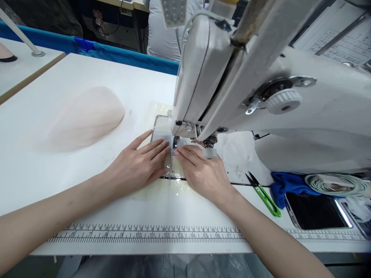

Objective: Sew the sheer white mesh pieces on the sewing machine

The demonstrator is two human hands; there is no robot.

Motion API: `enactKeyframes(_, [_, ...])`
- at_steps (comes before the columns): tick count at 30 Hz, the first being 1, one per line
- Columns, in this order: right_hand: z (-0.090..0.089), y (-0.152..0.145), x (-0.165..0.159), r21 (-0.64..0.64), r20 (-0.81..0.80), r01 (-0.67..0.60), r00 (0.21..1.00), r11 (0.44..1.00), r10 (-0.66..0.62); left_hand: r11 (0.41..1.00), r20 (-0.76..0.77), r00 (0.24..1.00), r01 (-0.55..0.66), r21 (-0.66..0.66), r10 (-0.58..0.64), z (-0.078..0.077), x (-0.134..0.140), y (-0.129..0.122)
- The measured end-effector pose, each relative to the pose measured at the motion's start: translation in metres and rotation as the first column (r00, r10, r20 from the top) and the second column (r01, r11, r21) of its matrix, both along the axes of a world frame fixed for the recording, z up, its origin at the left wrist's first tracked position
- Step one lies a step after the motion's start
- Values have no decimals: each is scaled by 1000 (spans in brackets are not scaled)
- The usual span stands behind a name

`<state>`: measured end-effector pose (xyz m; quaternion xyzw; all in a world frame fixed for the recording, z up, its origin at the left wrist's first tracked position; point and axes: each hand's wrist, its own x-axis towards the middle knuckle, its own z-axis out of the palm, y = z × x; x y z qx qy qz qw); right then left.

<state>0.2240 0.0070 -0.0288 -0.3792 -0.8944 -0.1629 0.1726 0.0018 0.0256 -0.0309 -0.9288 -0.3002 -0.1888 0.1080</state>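
Note:
My left hand (pixel 145 164) lies on the sewing machine's metal needle plate (pixel 162 125), fingers stretched out and fingertips just left of the presser foot (pixel 175 143). From the right, my right hand (pixel 204 168) rests with its fingers extended, their tips close beside the foot. Its thumb is hidden, and no cloth shows clearly under either hand. Above them is the head of the white sewing machine (pixel 197 73). On the table to the left lies a sheer, pale beige piece of fabric (pixel 89 116), rounded in outline.
Green-handled thread snips (pixel 265 197) lie right of my right hand. Beyond them are a blue cloth (pixel 282 189), a coiled pale cord (pixel 333 184) and a phone (pixel 317 210). A ruler strip (pixel 150 233) runs along the front of the white table (pixel 95 208).

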Motion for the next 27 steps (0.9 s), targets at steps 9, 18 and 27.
enactKeyframes(9, [-2,2,-1,-2,-1,15,1000,1000,-15,998,26,999,-21,-54,22,0,1,5])
enactKeyframes(18, [5,1,2,22,-8,37,999,999,-37,990,40,998,-48,-135,54,-2,0,12])
enactKeyframes(27, [9,-6,-1,27,-157,-6,987,1000,10,999,-18,999,-51,-1,51,6,4,-4])
